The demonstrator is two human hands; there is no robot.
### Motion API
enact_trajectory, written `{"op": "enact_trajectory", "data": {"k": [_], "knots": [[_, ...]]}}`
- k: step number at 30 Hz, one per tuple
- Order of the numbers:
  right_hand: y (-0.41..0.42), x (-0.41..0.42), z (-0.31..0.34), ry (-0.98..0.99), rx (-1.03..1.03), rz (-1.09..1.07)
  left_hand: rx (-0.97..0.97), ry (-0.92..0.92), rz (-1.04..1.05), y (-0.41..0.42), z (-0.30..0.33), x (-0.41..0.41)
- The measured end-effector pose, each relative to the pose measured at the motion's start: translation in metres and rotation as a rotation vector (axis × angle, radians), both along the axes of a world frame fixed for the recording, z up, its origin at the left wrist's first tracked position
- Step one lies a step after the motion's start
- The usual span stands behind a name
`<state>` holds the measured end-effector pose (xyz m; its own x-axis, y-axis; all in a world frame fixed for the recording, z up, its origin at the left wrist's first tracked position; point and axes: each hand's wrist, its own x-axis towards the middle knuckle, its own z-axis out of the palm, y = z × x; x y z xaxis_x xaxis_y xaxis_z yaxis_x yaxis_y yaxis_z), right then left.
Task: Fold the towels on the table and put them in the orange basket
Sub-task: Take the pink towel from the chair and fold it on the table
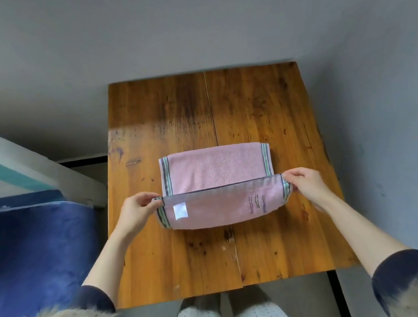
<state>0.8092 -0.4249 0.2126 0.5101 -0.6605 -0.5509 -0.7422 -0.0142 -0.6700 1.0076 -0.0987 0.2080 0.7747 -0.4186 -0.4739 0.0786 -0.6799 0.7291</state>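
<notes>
Readable text: none anywhere in the view.
White tag (180, 211): sewn on the near flap of the pink towel (214, 168), toward its left end; it shows as a blank white patch, any print too small to tell.
Dark stitched marks (257, 204): on the same flap, toward its right end; three upright embroidered shapes, too blurred to read as letters or a brand.
Numbers and signs: none legible.
</notes>
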Motion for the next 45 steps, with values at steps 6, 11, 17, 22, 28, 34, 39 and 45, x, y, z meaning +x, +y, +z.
{"op": "enact_trajectory", "data": {"k": [6,11,17,22,28,34,39,45], "knots": [[-0.026,0.048,-0.008,-0.06,-0.089,-0.025,-0.075,-0.046,0.059,-0.04,-0.001,0.045],[-0.044,0.075,-0.032,-0.053,-0.11,-0.049,-0.019,-0.07,0.086,-0.066,-0.023,0.081],[-0.055,0.095,-0.063,-0.021,-0.138,-0.051,0.053,-0.076,0.103,-0.082,-0.055,0.105],[-0.061,0.108,-0.082,0.009,-0.194,-0.007,0.137,-0.081,0.115,-0.083,-0.078,0.111],[-0.062,0.115,-0.093,0.073,-0.224,-0.043,0.252,-0.162,0.115,-0.089,-0.085,0.108],[-0.014,0.103,-0.083,-0.022,-0.65,0.239,0.344,-0.73,-0.3,-0.099,-0.078,0.061],[0.039,0.104,-0.109,0.056,-0.777,0.805,0.41,-0.801,-0.647,-0.127,-0.102,0.015],[0.01,0.086,-0.137,0.109,-0.736,0.704,0.457,-0.726,-0.603,-0.107,-0.135,0.028]]}}
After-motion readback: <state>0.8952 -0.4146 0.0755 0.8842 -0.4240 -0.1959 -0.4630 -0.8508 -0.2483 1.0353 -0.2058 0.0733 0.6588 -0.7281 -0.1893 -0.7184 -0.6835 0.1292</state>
